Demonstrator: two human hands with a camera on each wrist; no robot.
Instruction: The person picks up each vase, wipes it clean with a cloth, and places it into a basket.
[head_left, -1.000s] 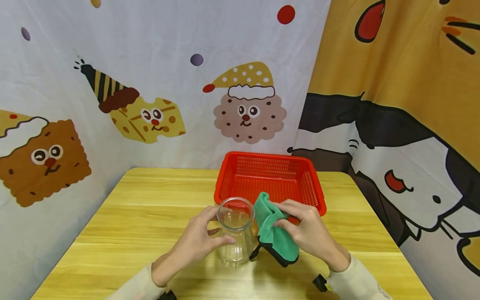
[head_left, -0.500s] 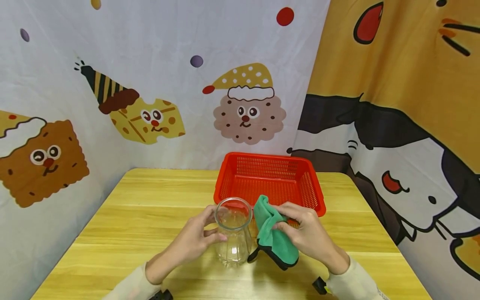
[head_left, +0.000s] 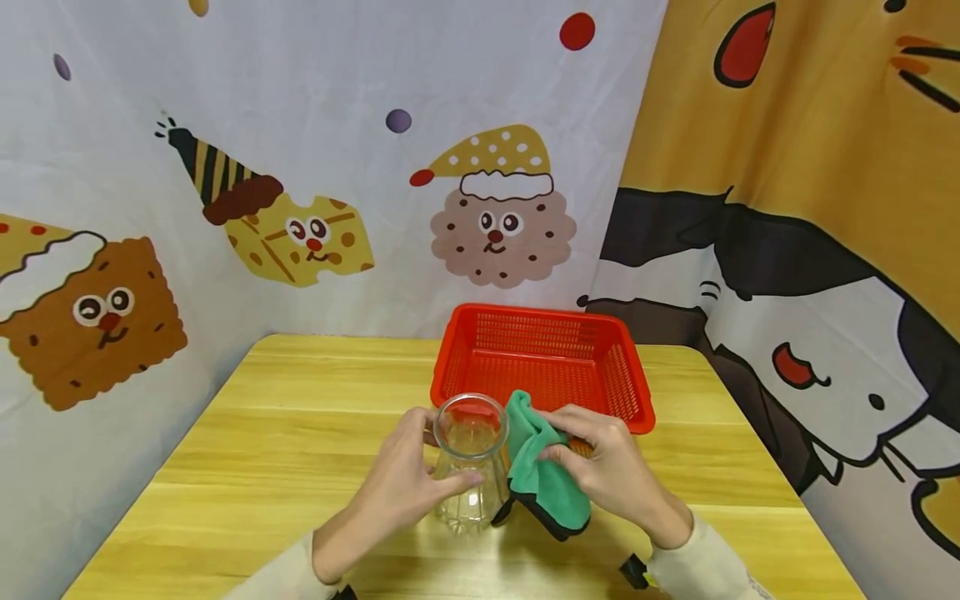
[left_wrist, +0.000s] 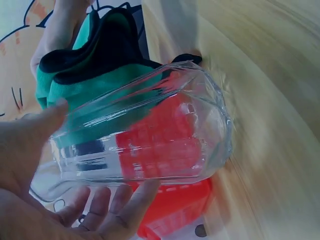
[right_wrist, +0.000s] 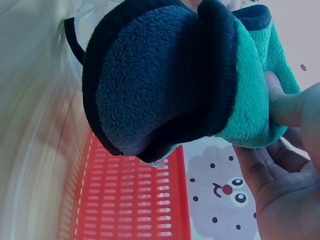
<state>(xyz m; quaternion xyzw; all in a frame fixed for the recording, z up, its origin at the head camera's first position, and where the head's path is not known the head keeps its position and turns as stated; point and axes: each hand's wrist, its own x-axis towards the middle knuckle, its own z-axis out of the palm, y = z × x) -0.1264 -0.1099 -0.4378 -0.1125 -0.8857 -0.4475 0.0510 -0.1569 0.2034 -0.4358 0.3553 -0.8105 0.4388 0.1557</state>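
Observation:
A clear glass vase (head_left: 471, 492) with a flared rim and faceted sides stands upright in front of the basket. My left hand (head_left: 408, 475) holds it from the left, thumb across the near side and fingers behind; the left wrist view shows the thumb and fingers on opposite sides of the glass (left_wrist: 150, 140). Whether its base touches the table is hard to tell. Just right of the vase, my right hand (head_left: 611, 458) pinches a folded green towel (head_left: 551, 492) with black edging. A dark grey inner side of the towel (right_wrist: 145, 75) shows in the right wrist view.
A red perforated plastic basket (head_left: 450, 350) sits behind the hands on the wooden table (head_left: 300, 400). Cartoon-printed curtains (head_left: 330, 108) close off the back and the right side. A black strap hangs from the towel's lower edge.
My left thumb has shifted right across the front of the vase since half a second ago. The towel and right hand have moved slightly left toward the glass. The basket stays put.

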